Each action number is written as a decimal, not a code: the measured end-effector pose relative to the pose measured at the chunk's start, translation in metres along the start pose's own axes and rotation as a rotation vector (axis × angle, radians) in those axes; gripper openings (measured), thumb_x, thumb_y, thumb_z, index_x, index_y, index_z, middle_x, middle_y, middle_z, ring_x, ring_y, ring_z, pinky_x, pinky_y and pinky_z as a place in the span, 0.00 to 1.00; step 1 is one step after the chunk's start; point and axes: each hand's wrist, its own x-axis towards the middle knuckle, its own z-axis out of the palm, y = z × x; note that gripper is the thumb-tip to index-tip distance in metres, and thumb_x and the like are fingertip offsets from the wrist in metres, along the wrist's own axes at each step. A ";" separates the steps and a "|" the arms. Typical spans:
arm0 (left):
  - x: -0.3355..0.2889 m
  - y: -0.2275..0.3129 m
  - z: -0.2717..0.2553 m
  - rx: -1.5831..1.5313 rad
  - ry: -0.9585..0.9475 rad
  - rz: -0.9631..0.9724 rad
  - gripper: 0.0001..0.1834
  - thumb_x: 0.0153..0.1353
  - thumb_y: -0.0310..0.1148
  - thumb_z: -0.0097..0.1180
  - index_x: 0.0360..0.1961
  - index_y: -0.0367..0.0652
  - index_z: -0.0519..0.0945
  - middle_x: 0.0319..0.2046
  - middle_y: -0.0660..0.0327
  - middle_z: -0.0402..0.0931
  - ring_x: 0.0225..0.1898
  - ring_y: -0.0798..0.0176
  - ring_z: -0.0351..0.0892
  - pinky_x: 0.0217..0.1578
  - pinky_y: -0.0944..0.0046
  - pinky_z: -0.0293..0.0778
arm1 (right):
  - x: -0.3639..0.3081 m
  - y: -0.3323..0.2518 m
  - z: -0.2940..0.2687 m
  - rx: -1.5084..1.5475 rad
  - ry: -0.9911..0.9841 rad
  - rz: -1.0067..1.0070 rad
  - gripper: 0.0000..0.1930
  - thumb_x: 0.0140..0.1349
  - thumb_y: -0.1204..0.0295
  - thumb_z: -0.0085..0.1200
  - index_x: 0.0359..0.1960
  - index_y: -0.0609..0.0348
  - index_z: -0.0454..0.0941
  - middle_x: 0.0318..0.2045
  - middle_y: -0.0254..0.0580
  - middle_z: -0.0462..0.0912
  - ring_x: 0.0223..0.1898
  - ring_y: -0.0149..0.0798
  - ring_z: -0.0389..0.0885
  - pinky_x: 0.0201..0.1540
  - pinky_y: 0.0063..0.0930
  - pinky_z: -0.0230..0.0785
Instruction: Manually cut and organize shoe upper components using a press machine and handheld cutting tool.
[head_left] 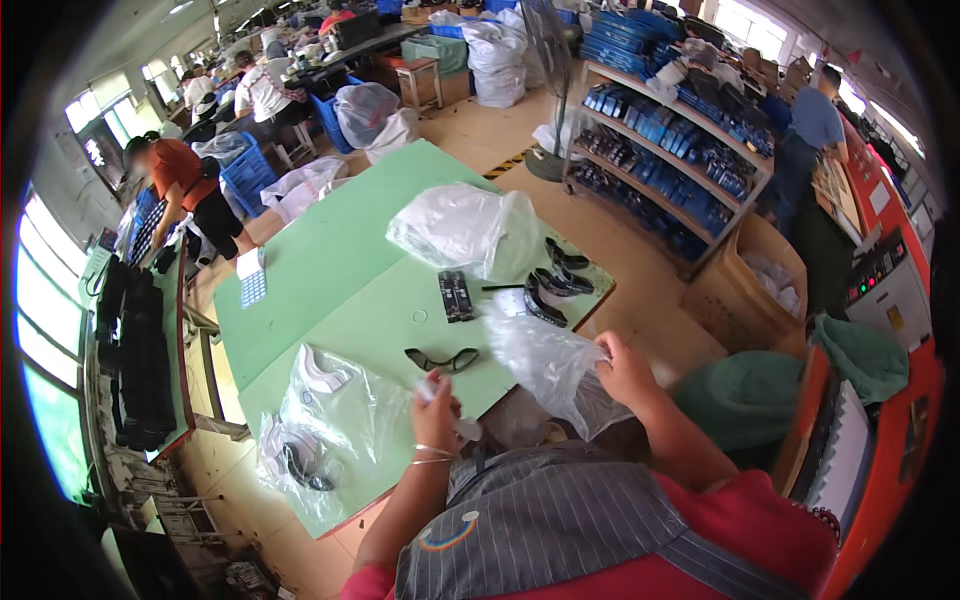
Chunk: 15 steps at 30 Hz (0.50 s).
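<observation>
A clear plastic bag (550,362) hangs over the near edge of the green table (330,250), partly above its top and partly past its rim. The right hand (625,370), just off that same edge, pinches the bag's upper side between thumb and fingers. The left hand (436,415), at the near edge further left, is closed around a small pale item (428,390), too blurred to identify.

On the table, just beyond the left hand, lies a dark curved piece (441,364). Toward the middle of the tabletop are a thin ring (419,317) and a black flat packet (456,296). Near the table's right corner, several dark curved pieces (562,282) lie close together, and a large, bulging translucent bag (465,228) rests by the far right edge. On the table's near left part, another clear bag (365,410) holds white curved pieces (322,372) and a dark one. A white and blue card (253,278) lies at the left edge.

Past the table's right corner stands a shelf rack (660,150) filled with blue and dark items, with a carton (745,275) nearer. Left of the table, a co-worker in an orange top (180,175) bends forward.
</observation>
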 end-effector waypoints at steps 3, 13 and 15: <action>-0.018 0.037 -0.021 -0.384 -0.022 0.081 0.19 0.61 0.39 0.53 0.48 0.39 0.70 0.30 0.61 0.70 0.22 0.68 0.68 0.24 0.67 0.67 | 0.003 0.008 0.006 -0.366 -0.041 -0.227 0.08 0.51 0.72 0.52 0.32 0.59 0.73 0.34 0.53 0.79 0.38 0.55 0.78 0.37 0.42 0.70; -0.081 0.074 0.032 -0.282 -0.759 0.603 0.21 0.61 0.50 0.50 0.42 0.42 0.68 0.22 0.61 0.69 0.26 0.62 0.70 0.44 0.53 0.66 | 0.037 -0.072 0.036 0.691 -0.433 0.124 0.10 0.59 0.66 0.52 0.36 0.61 0.76 0.21 0.36 0.76 0.18 0.32 0.70 0.24 0.27 0.64; -0.081 0.070 0.034 -0.214 -0.797 0.635 0.20 0.60 0.49 0.51 0.41 0.42 0.69 0.22 0.61 0.69 0.26 0.63 0.70 0.43 0.54 0.66 | 0.040 -0.084 0.019 0.704 -0.435 0.157 0.10 0.60 0.66 0.52 0.35 0.60 0.76 0.20 0.31 0.73 0.18 0.27 0.67 0.21 0.24 0.61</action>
